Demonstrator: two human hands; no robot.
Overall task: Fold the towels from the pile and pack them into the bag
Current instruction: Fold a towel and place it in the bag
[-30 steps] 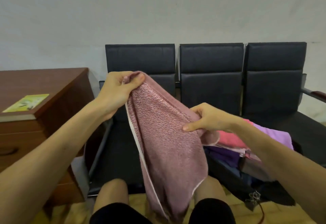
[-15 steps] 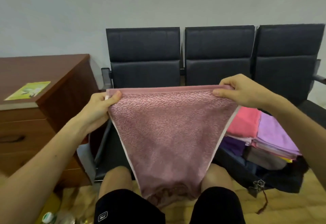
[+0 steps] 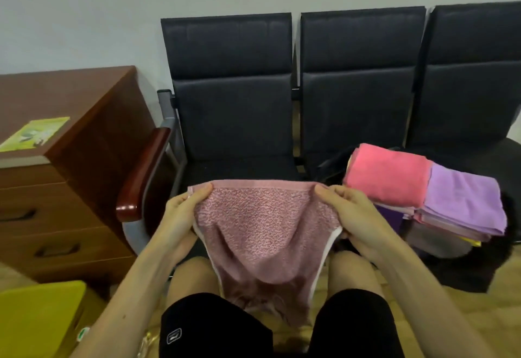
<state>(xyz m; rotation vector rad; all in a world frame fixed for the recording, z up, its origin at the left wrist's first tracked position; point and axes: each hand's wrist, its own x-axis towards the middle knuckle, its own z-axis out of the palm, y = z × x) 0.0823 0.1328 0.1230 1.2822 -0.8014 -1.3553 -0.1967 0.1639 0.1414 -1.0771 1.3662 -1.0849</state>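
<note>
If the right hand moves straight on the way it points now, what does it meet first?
Probably the seat of the leftmost black chair, just beyond the pink towel that the right hand grips; depth is unclear.

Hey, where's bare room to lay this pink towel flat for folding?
The left chair seat, between the wooden armrest and the dark bag, is bare. The cabinet top beyond the booklet is bare too. Crowded to the right: folded towels stacked on the bag.

we could read no text: the small patch [image 3: 174, 336] on the black shorts [image 3: 214, 324] and the green booklet [image 3: 35, 133] at the cabinet's [image 3: 93, 95] front edge were too blurred.
</note>
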